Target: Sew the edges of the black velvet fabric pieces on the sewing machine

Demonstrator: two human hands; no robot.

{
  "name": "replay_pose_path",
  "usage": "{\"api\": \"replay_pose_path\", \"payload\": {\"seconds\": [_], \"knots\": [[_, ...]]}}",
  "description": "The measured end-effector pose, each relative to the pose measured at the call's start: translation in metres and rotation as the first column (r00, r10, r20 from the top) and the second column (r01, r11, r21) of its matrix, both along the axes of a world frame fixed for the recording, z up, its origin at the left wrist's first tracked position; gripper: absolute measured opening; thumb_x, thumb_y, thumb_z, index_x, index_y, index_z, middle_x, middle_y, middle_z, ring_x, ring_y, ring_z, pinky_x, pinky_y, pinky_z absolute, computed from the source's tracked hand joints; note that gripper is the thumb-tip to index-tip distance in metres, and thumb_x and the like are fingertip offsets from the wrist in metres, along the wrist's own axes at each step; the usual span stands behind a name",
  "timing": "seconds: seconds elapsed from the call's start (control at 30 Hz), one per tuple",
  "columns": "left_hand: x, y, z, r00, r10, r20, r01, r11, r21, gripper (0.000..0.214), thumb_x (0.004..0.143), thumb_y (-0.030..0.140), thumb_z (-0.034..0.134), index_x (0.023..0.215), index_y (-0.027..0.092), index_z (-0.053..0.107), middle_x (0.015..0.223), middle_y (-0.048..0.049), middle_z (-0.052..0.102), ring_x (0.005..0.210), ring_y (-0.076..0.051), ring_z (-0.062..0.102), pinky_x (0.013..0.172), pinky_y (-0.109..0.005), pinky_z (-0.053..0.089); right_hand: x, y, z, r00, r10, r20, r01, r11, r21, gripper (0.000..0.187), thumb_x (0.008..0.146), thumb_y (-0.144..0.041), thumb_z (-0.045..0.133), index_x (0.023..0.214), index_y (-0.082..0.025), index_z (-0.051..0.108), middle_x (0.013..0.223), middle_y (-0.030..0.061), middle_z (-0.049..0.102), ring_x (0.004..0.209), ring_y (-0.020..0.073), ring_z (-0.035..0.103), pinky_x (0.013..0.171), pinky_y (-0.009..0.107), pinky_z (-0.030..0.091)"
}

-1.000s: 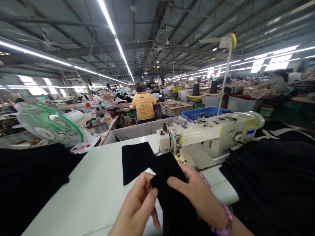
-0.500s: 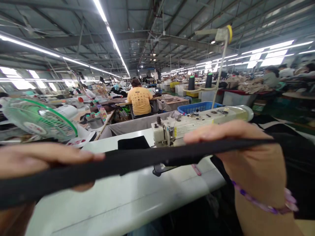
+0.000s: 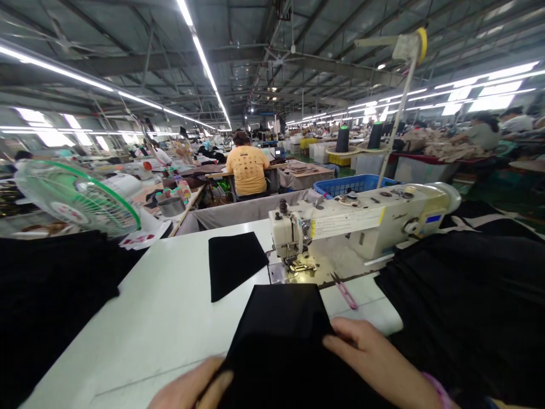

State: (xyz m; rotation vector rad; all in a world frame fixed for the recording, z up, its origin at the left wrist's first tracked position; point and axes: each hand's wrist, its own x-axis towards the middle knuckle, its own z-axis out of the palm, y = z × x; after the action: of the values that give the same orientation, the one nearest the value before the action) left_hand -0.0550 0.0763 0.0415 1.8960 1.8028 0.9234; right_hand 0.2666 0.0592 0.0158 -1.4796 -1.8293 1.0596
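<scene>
A black fabric panel (image 3: pixel 281 335) lies at the front of the white table (image 3: pixel 170 318), its far edge just short of the sewing machine's needle area. My left hand (image 3: pixel 196 383) pinches its left edge, thumb on top. On the right edge, my right hand (image 3: pixel 361 352) grips the cloth between thumb and fingers; a purple bracelet circles that wrist. The sewing machine (image 3: pixel 349 218) stands beyond the panel, its presser foot (image 3: pixel 302 267) lit. Left of the needle a smaller black fabric piece (image 3: pixel 234 264) lies flat. Pink thread snips (image 3: pixel 346 292) rest right of the panel.
Black cloth is piled at left (image 3: pixel 55 301) and at right (image 3: pixel 468 301). A green-rimmed fan (image 3: pixel 76 199) stands back left. Behind the machine are a blue basket (image 3: pixel 355 184) and a thread stand pole (image 3: pixel 398 113). A person in a yellow shirt (image 3: pixel 247 170) sits farther off.
Both hands have come down from in front of my view, where they held the black cloth stretched edge-on. It now lies spread low before the machine.
</scene>
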Motion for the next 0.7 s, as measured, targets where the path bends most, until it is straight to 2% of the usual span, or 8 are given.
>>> {"api": "replay_pose_path", "payload": {"seconds": [0.1,0.2,0.3,0.43,0.5,0.57,0.63,0.7], "knots": [[0.020,0.034,-0.008,0.974,-0.074,-0.216,0.057,0.995,-0.083,0.031,0.084,0.049,0.046,0.080,0.026,0.067,0.078,-0.0049,0.071,0.076,-0.027,0.067,0.074,-0.037,0.052,-0.021,0.036,-0.026,0.952,-0.221,0.212,0.158,0.948,0.277,0.019,0.095,-0.023,0.054,0.077,-0.017,0.058,0.088,0.0053,0.062,0.083,0.0222,0.058,0.077,0.030,0.044],[0.040,0.084,-0.023,0.942,-0.156,-0.298,0.162,0.987,-0.005,0.034,0.090,0.041,0.037,0.084,0.021,0.064,0.094,-0.0108,0.068,0.091,-0.028,0.064,0.086,-0.040,0.049,-0.033,0.059,-0.044,0.845,-0.417,0.335,0.222,0.843,0.490,0.008,0.091,-0.012,0.057,0.089,-0.016,0.064,0.114,0.0117,0.058,0.107,0.0294,0.053,0.096,0.040,0.040],[0.051,0.115,-0.039,0.929,-0.200,-0.312,0.208,0.978,-0.009,0.025,0.087,0.034,0.045,0.096,0.019,0.062,0.109,-0.0139,0.064,0.103,-0.029,0.060,0.093,-0.042,0.046,-0.034,0.069,-0.048,0.794,-0.486,0.366,0.264,0.817,0.513,0.006,0.089,-0.010,0.061,0.089,-0.016,0.063,0.110,0.0121,0.056,0.104,0.0298,0.054,0.092,0.042,0.044],[0.057,0.116,-0.047,0.912,-0.242,-0.332,0.224,0.970,-0.091,0.012,0.081,0.019,0.044,0.087,0.020,0.055,0.093,-0.0112,0.062,0.091,-0.028,0.059,0.083,-0.041,0.046,-0.027,0.071,-0.047,0.834,-0.461,0.303,0.301,0.841,0.449,0.010,0.085,-0.010,0.065,0.083,-0.018,0.060,0.102,0.0096,0.057,0.097,0.0275,0.056,0.088,0.040,0.047],[0.059,0.109,-0.045,0.950,-0.242,-0.196,0.240,0.970,-0.039,0.008,0.081,0.019,0.043,0.080,0.022,0.050,0.085,-0.0083,0.060,0.081,-0.025,0.057,0.077,-0.039,0.046,-0.024,0.072,-0.050,0.851,-0.466,0.243,0.333,0.836,0.436,0.010,0.083,-0.010,0.065,0.080,-0.019,0.060,0.108,0.0104,0.057,0.103,0.0293,0.055,0.091,0.043,0.045],[0.058,0.099,-0.041,0.976,-0.210,0.054,0.208,0.977,0.040,0.005,0.081,0.026,0.047,0.078,0.024,0.049,0.078,-0.0042,0.057,0.076,-0.022,0.056,0.074,-0.036,0.046,-0.022,0.071,-0.056,0.877,-0.461,0.134,0.363,0.820,0.442,0.008,0.082,-0.013,0.063,0.077,-0.019,0.060,0.120,0.0114,0.055,0.114,0.0315,0.051,0.098,0.046,0.041],[0.054,0.087,-0.034,0.932,-0.168,0.322,0.162,0.986,0.045,0.009,0.077,0.032,0.057,0.077,0.023,0.053,0.081,-0.0027,0.059,0.080,-0.021,0.059,0.077,-0.033,0.048,-0.020,0.071,-0.061,0.897,-0.440,-0.047,0.416,0.802,0.429,0.008,0.081,-0.021,0.060,0.074,-0.019,0.059,0.127,0.0112,0.054,0.120,0.0320,0.048,0.104,0.048,0.036],[0.048,0.074,-0.026,0.845,-0.127,0.519,0.169,0.985,-0.034,0.014,0.071,0.031,0.067,0.080,0.022,0.061,0.102,-0.0047,0.065,0.098,-0.022,0.062,0.090,-0.033,0.047,-0.019,0.071,-0.064,0.878,-0.409,-0.251,0.474,0.819,0.323,0.014,0.081,-0.032,0.060,0.076,-0.019,0.060,0.115,0.0111,0.061,0.113,0.0311,0.053,0.101,0.046,0.038]]}}
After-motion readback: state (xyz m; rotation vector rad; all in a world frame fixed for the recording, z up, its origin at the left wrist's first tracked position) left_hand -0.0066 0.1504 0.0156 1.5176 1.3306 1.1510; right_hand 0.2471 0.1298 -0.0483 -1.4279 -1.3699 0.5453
